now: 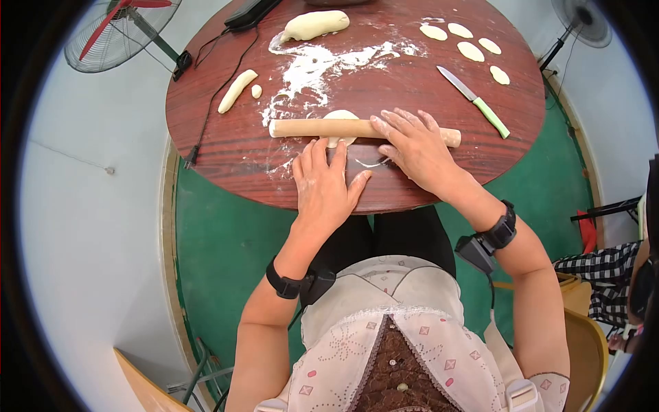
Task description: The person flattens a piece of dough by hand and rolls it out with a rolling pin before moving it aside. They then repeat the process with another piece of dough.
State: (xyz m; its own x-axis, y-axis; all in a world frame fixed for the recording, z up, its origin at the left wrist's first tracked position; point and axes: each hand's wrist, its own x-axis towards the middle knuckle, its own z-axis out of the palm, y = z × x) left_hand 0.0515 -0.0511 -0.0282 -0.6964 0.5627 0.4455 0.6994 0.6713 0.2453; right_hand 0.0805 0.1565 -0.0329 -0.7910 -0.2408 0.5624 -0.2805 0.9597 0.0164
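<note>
A wooden rolling pin (pixel 302 128) lies crosswise over a small flattened dough round (pixel 341 115), hiding its middle. My right hand (pixel 417 150) is over the pin's right part, fingers across it and thumb on the near side. My left hand (pixel 322 184) rests nearer me, fingers apart. Its fingertips are at the round's near edge, with nothing grasped. White flour (pixel 305 72) is scattered beyond the pin. To the left are a dough strip (pixel 237 91) and a small dough ball (pixel 257 90).
A large dough roll (pixel 317 26) sits at the far side of the round table (pixel 247 165). Several flattened rounds (pixel 471 51) lie far right, near a green-handled knife (pixel 480 104). A black cable (pixel 230 86) runs along the left. Another person's checked clothing (pixel 604 275) shows at right.
</note>
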